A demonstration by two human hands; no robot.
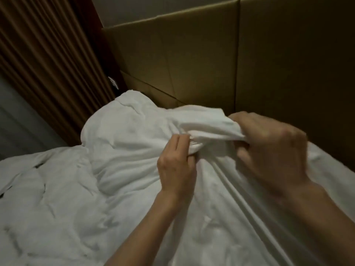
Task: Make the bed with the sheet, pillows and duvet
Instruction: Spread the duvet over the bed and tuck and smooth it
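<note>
A white duvet (pixel 63 198) lies crumpled across the bed and bunches into a hump (pixel 124 123) near the headboard. My left hand (pixel 175 164) pinches a fold of white fabric at the hump's right side. My right hand (pixel 269 148) grips the same gathered white fabric (pixel 207 120) from above, fingers curled round it. Taut creases run from both hands down toward me. I cannot tell whether the gripped cloth is the duvet's cover or a separate sheet. No pillow shows as a separate thing.
A padded olive-brown headboard (pixel 211 58) rises right behind the bedding. Brown pleated curtains (pixel 44 60) hang at the left, with a strip of grey floor (pixel 17 121) below them. The room is dim.
</note>
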